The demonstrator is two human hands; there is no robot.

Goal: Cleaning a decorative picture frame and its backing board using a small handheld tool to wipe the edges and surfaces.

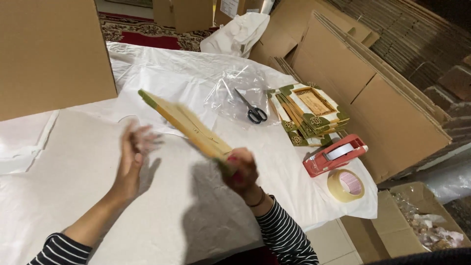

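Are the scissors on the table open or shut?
Shut. The scissors lie flat on clear plastic wrap, blades together in one line, black handles side by side.

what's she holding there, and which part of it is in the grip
The right hand grips a flat wooden frame by its lower green corner. The left hand is open, holding nothing.

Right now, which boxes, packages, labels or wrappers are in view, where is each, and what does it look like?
Large cardboard box: top left, plain brown.
Flattened cartons: right, leaning brown sheets.
Clear plastic bag: centre of the table, crumpled, under the scissors.
Open carton: bottom right on the floor, brown, with clear wrapping inside.
White label: top centre on a far box, rectangular.
Boxes at the back: top centre, brown.
No screens.
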